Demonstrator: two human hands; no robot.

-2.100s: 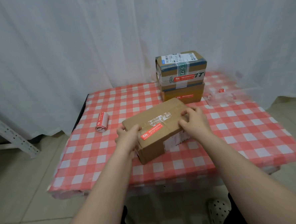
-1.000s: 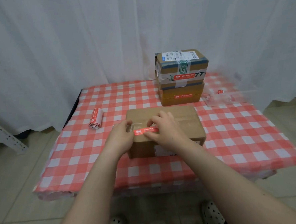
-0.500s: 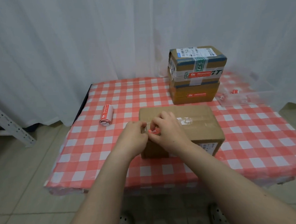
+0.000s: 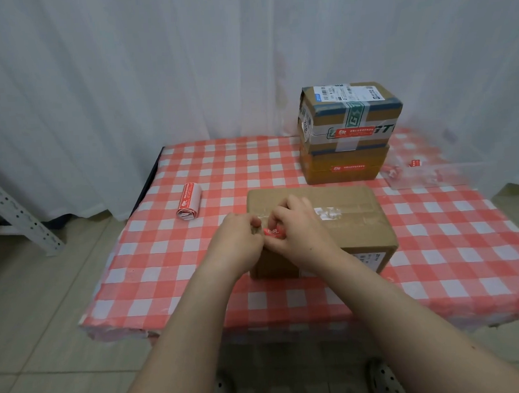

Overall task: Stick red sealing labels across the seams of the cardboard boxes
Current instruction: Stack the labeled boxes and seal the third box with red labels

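Note:
A plain brown cardboard box [image 4: 354, 221] lies on the red-and-white checked table [image 4: 171, 262], its taped seam running left to right along the top. Both my hands meet at the box's left end. A short stretch of a red sealing label [image 4: 271, 232] shows between the fingertips, bunched rather than flat. My right hand [image 4: 303, 233] rests on the box top with thumb and fingers pinching the label. My left hand [image 4: 235, 243] is curled against the box's left top edge and touches the label's other end. The rest of the label is hidden.
A roll of red labels [image 4: 188, 202] lies left of the box. At the back right, a taped box [image 4: 350, 114] stands on an orange-brown box [image 4: 344, 168], each with a red label. A clear plastic tray [image 4: 433, 175] sits beside them. A white curtain hangs behind.
The box was turned square to me. The label, lying flat along the top a second ago, is now gathered between my fingertips at the left end. My view shifted left.

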